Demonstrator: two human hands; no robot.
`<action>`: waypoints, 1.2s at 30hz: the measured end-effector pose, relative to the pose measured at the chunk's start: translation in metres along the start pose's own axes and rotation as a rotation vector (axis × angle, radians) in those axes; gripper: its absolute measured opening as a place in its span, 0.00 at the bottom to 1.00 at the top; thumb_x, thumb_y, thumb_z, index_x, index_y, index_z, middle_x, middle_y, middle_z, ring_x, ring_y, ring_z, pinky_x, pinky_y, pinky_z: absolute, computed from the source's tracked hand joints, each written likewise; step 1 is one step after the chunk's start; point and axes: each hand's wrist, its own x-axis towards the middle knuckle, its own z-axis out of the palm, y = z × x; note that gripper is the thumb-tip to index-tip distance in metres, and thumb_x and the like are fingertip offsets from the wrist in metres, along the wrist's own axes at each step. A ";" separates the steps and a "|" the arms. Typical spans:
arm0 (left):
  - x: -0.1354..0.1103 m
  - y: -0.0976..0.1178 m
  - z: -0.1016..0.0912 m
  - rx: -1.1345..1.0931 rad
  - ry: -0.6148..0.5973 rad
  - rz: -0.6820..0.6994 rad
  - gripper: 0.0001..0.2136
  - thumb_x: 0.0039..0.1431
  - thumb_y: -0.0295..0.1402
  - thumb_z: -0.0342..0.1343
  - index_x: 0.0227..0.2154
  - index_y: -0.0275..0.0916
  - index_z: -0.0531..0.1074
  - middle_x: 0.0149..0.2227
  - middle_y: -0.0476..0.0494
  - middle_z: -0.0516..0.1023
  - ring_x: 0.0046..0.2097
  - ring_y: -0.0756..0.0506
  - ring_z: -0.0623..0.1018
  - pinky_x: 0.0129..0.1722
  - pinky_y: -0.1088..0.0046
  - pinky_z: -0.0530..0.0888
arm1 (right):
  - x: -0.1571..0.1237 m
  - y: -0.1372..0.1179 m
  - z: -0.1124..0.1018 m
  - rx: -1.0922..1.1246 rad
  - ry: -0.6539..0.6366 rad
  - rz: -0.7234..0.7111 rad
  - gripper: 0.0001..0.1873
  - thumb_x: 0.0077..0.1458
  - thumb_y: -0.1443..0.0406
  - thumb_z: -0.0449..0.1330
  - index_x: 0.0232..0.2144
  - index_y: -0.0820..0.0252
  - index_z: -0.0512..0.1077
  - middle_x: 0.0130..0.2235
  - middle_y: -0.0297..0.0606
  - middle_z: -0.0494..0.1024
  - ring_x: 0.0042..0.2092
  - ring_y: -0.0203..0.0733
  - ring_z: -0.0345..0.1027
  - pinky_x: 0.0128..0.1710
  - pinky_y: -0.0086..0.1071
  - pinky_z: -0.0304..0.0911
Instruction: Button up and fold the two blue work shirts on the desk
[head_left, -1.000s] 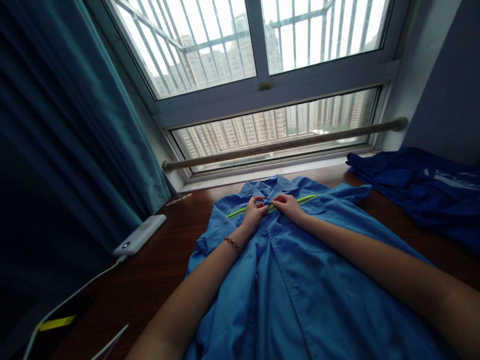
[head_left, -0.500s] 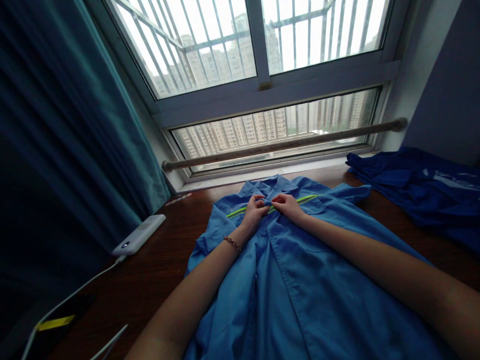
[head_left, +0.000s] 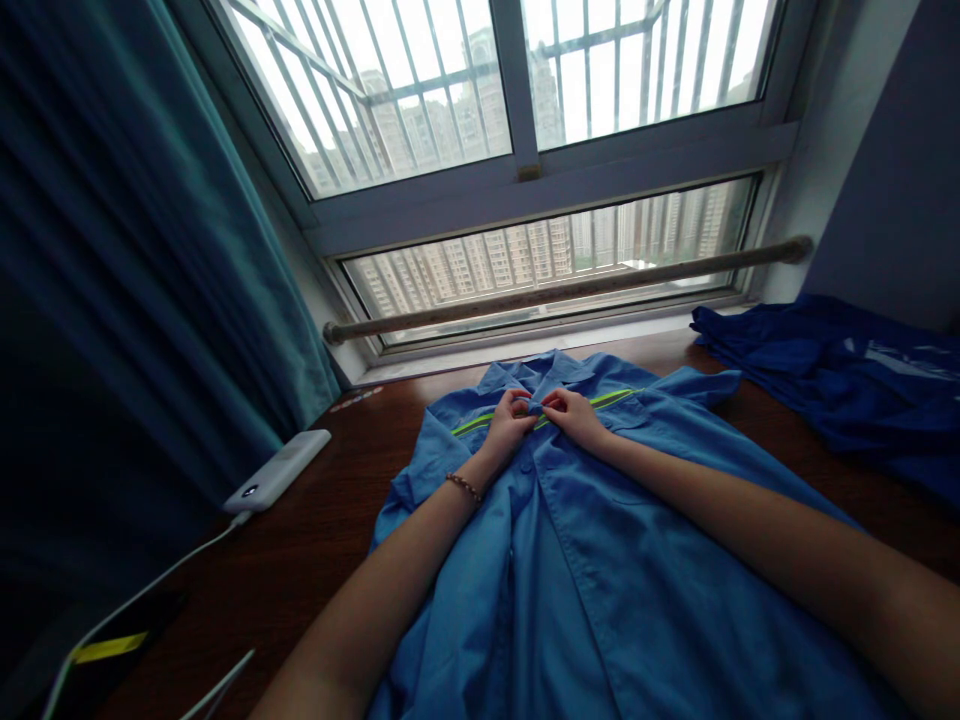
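A blue work shirt (head_left: 645,530) with yellow-green stripes across its chest lies face up on the brown wooden surface, collar toward the window. My left hand (head_left: 510,420), with a beaded bracelet at the wrist, pinches the shirt's front edge just below the collar. Close beside it, my right hand (head_left: 574,415) pinches the opposite front edge at stripe height. A small fold of cloth stands up between the fingertips; any button there is hidden. Lower down, the front hangs apart, and a button (head_left: 526,465) shows below my hands.
A darker blue garment (head_left: 847,370) lies in a heap at the right. On the left sit a white power bank (head_left: 277,470) with a cable (head_left: 161,580) and a yellow strip (head_left: 111,648). Beyond are a curtain (head_left: 172,250) and a window with a rail (head_left: 570,290).
Both hands stay at the same spot on the shirt front. The fingers shift very slightly, and a bit more cloth shows between them.
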 end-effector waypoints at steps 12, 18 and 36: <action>0.002 -0.002 -0.002 0.141 0.017 0.037 0.12 0.34 0.25 0.58 0.29 0.35 0.71 0.21 0.52 0.67 0.22 0.53 0.65 0.21 0.79 0.59 | 0.001 0.003 0.000 0.017 -0.027 -0.008 0.07 0.45 0.69 0.58 0.31 0.62 0.71 0.26 0.33 0.73 0.29 0.36 0.68 0.29 0.27 0.60; 0.003 -0.003 -0.003 0.220 0.057 0.053 0.11 0.36 0.27 0.60 0.29 0.35 0.72 0.19 0.52 0.66 0.21 0.54 0.63 0.20 0.79 0.58 | 0.003 0.005 0.000 0.025 -0.038 0.003 0.08 0.43 0.68 0.59 0.31 0.62 0.71 0.26 0.33 0.74 0.29 0.36 0.68 0.29 0.27 0.60; 0.007 -0.008 -0.004 0.231 0.056 0.034 0.11 0.42 0.30 0.60 0.30 0.33 0.69 0.19 0.51 0.67 0.20 0.53 0.65 0.20 0.79 0.62 | 0.001 0.002 0.001 -0.018 -0.030 0.020 0.11 0.43 0.65 0.60 0.33 0.63 0.71 0.26 0.33 0.72 0.29 0.35 0.66 0.28 0.27 0.59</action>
